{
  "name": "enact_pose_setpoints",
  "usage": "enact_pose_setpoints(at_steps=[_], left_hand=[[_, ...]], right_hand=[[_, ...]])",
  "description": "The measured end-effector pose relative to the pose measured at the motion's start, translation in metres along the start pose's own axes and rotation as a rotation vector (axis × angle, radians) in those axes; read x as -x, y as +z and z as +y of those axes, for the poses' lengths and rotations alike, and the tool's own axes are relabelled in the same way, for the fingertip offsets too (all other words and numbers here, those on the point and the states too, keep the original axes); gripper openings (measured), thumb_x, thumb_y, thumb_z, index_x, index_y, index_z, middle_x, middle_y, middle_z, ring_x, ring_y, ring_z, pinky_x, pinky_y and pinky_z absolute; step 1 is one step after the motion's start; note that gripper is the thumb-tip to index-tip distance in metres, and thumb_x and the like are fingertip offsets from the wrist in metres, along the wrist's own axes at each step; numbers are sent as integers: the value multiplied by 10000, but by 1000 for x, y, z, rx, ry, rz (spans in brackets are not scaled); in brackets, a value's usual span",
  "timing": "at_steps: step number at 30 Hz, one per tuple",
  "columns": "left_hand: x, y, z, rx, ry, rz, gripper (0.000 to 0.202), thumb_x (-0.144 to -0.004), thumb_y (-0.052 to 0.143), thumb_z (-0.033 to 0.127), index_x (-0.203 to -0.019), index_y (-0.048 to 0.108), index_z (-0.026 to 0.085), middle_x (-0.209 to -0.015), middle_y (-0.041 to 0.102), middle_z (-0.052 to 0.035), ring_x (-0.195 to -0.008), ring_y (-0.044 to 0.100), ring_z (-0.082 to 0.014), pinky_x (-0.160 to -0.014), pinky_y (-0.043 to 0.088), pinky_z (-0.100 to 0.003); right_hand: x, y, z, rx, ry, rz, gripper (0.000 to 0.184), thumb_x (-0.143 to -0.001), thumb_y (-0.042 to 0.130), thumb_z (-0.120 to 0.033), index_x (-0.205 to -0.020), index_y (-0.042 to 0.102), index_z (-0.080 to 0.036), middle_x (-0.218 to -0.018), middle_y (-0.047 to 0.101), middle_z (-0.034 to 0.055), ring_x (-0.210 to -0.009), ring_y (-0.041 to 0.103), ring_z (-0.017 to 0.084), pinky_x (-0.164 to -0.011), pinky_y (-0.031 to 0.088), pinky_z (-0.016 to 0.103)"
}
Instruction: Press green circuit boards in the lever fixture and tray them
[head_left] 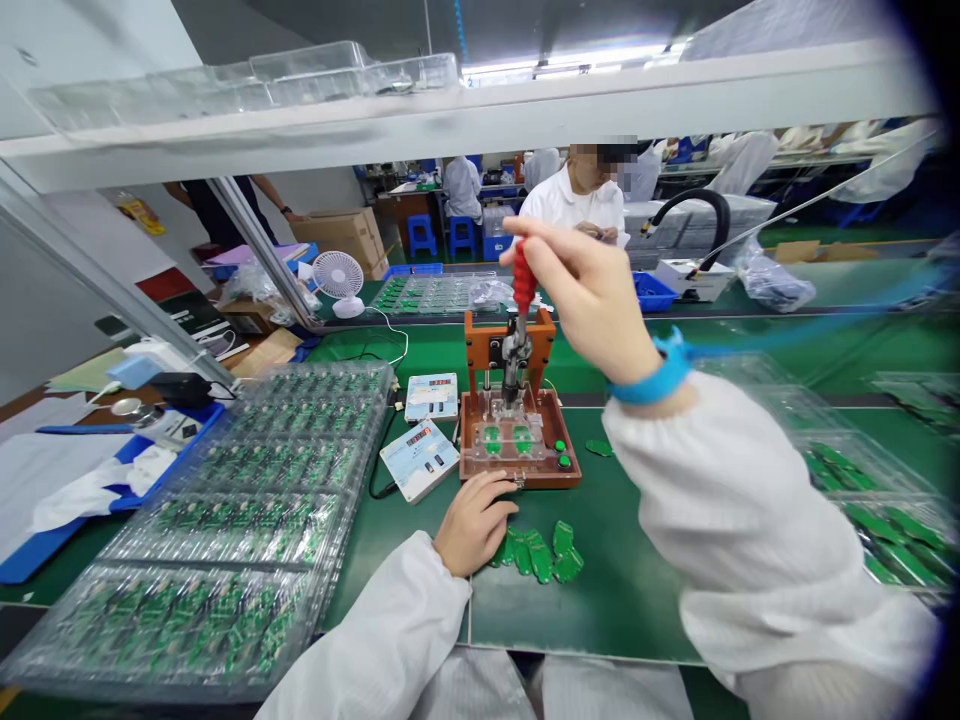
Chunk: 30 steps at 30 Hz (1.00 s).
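My right hand [592, 290] is wrapped round the red lever handle [524, 275] of a toggle-clamp test fixture [474, 405]. The lever stands upright above the fixture's orange frame. Under the clear plate [506, 440], two green circuit boards [523, 438] show in the fixture. My left hand [478, 525] rests at the fixture's front edge, fingers stretched out and holding nothing. Several loose green circuit boards [538, 555] lie beside it on the green mat, partly behind the hand. One more small green board [598, 448] lies right of the fixture.
Two white counter boxes [420, 460] with red displays sit left of the fixture. Stacked clear trays of circuit boards [247, 500] fill the left side. More trays [885, 500] stand at right, partly behind my sleeve. A white fan [339, 275] and a co-worker [577, 195] are beyond the bench.
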<state>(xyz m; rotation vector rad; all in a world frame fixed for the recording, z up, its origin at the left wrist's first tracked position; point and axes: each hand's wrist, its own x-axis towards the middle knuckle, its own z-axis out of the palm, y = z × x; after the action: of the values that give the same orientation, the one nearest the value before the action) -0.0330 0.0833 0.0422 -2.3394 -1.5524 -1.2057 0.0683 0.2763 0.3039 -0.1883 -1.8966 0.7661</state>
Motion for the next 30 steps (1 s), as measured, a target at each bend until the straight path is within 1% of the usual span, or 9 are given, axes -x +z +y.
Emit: enact_pose_setpoints(at_steps=[3, 6, 11, 14, 21, 24, 26, 28, 30], left_hand=[[0, 1, 0, -3, 5, 10, 228, -922, 525, 55, -1040, 663, 192, -1238, 703, -101, -1303, 570, -275, -1054, 525, -503], [0, 1, 0, -5, 2, 12, 239, -919, 521, 56, -1044, 669, 196, -1238, 705, -101, -1306, 568, -269, -1055, 523, -501], [1, 1, 1, -8, -18, -5, 269, -915, 510, 65, -1055, 684, 214, -1235, 708, -101, -1313, 565, -260, -1062, 517, -501], [1, 1, 1, -4, -30, -9, 272, -913, 510, 72, -1057, 690, 216, -1234, 710, -99, -1310, 565, -261, -1065, 517, -496], [-1, 1, 6, 63, -91, 12, 246, -923, 530, 89, -1036, 703, 223, -1241, 710, -80, -1286, 577, -262, -1069, 505, -489], [-13, -16, 9, 214, -193, -36, 181, -940, 571, 147, -984, 726, 229, -1166, 739, -73, -1206, 632, -257, -1042, 522, -471], [-25, -37, 4, 388, -273, -134, 127, -948, 612, 212, -961, 738, 220, -1096, 760, -73, -1101, 690, -241, -999, 555, -423], [-40, -63, -10, 523, -353, -251, 127, -948, 645, 284, -942, 745, 205, -998, 777, -67, -966, 733, -220, -920, 589, -365], [-53, -88, -36, 471, -433, -302, 166, -943, 656, 342, -923, 750, 206, -906, 779, -48, -873, 740, -213, -859, 597, -339]], right_hand=[[48, 0, -31, 179, -109, 3, 323, -1063, 484, -373, -1334, 645, -304, -1181, 726, -8, -1150, 684, 211, -1059, 555, 415], [85, 7, -36, 276, -162, 0, 353, -1055, 489, -231, -1372, 618, -320, -1271, 710, -7, -1204, 664, 216, -1078, 551, 409], [119, 23, -15, 235, -145, 50, 426, -1026, 497, -132, -1386, 598, -336, -1324, 684, 2, -1292, 618, 241, -1117, 535, 467], [133, 30, 1, 195, -162, 44, 471, -1009, 494, -85, -1394, 589, -340, -1354, 664, 8, -1345, 580, 253, -1133, 526, 492], [147, 45, 22, 116, -160, 94, 483, -986, 518, -79, -1392, 579, -334, -1355, 653, 33, -1388, 536, 277, -1156, 497, 539], [150, 52, 23, 72, -127, 122, 481, -975, 515, -73, -1383, 574, -320, -1359, 642, 47, -1420, 499, 285, -1170, 475, 559], [151, 54, 23, 56, -111, 132, 473, -973, 502, -72, -1370, 575, -319, -1352, 642, 51, -1428, 489, 292, -1166, 473, 576], [151, 56, 23, 53, -108, 133, 468, -974, 503, -83, -1370, 567, -323, -1356, 637, 54, -1426, 490, 299, -1159, 476, 584], [151, 57, 23, 54, -114, 136, 474, -971, 510, -88, -1380, 555, -323, -1365, 630, 56, -1426, 490, 300, -1159, 476, 581]])
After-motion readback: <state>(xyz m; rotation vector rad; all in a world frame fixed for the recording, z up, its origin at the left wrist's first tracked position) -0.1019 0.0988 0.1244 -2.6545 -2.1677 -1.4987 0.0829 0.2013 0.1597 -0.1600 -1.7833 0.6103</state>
